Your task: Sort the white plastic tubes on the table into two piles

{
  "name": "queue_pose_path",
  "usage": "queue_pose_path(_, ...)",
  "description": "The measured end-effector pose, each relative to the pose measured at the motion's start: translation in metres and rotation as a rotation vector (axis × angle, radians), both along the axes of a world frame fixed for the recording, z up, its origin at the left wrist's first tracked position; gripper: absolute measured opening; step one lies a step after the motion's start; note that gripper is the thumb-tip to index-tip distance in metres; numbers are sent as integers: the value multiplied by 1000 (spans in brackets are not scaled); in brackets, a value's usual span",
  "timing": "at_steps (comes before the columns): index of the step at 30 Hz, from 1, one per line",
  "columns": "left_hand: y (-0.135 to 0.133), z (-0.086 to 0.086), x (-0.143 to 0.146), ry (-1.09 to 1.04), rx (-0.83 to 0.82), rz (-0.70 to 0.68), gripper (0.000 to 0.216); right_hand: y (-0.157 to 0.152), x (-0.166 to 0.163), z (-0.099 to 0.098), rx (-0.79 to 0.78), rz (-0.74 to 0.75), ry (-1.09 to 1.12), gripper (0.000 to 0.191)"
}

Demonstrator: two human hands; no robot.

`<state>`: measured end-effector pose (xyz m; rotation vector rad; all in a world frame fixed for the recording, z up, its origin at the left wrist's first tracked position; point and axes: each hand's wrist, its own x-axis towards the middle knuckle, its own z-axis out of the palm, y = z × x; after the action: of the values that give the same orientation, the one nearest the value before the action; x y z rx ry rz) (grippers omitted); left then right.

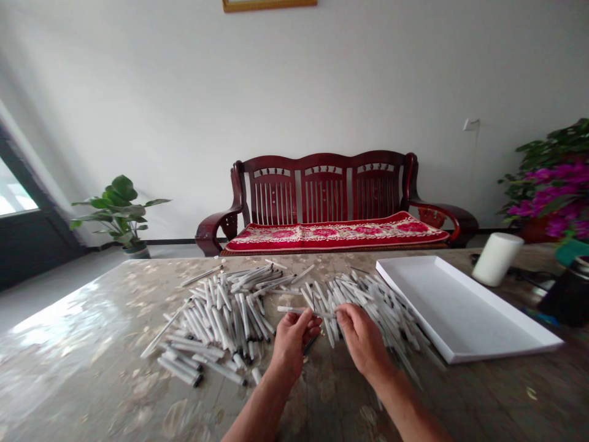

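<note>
Sitting beside the heaped pens (381,313), a white tray (460,307) looks like cardboard.

I'm getting a bright frame, with daylight from the window (16,190) at left blown out white and hard glare across the glossy table top (59,325). Shadows are soft. Wide-angle distortion bends the edges, and the pens (405,344) at lower right look slightly blurred.

The left pen heap (221,322) and right pen heap (363,310) crowd the table's (69,350) middle, leaving only a narrow, pen-strewn gap between them. The white tray (464,307) blocks the right, with a white cylinder (497,259) and what seems a dark jar (570,294) beyond.
</note>
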<state>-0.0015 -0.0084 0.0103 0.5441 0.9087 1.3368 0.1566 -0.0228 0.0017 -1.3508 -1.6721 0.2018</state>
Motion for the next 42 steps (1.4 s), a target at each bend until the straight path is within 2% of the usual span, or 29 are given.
queue_pose_path(3, 0, 0, 0, -2, 13, -23, 45, 1, 1, -2, -75, -20, -20, 38)
queue_pose_path(11, 0, -4, -1, -1, 41, -8, 47, 1, 1, 3, 2, 26, 61, 25)
queue_pose_path(15, 1, -5, -1, 15, 59, 7, 49, 1, 2, 2, -106, -4, 38, 34)
queue_pose_path(20, 1, -4, -1, 24, 63, 17, 51, 3, 1, 2, -54, 31, 116, 14)
queue_pose_path(23, 1, -3, 0, 30, 66, 13, 51, 2, 1, 2, -50, 22, 155, 22)
queue_pose_path(27, 1, -3, 0, 37, 69, 20, 51, 2, 2, 2, -123, 8, 99, 34)
queue_pose_path(31, 1, -3, 1, 34, 73, 26, 49, 2, 2, 2, -47, 21, 136, 18)
queue_pose_path(33, 0, -3, 1, 30, 74, 20, 49, 1, 1, 3, -33, 17, 169, 21)
queue_pose_path(38, 0, -3, 2, 40, 81, 20, 49, 1, 2, 2, -151, 16, 146, 35)
queue_pose_path(42, -1, -3, 2, 31, 76, 28, 51, 3, 2, 2, -66, 51, 195, 20)
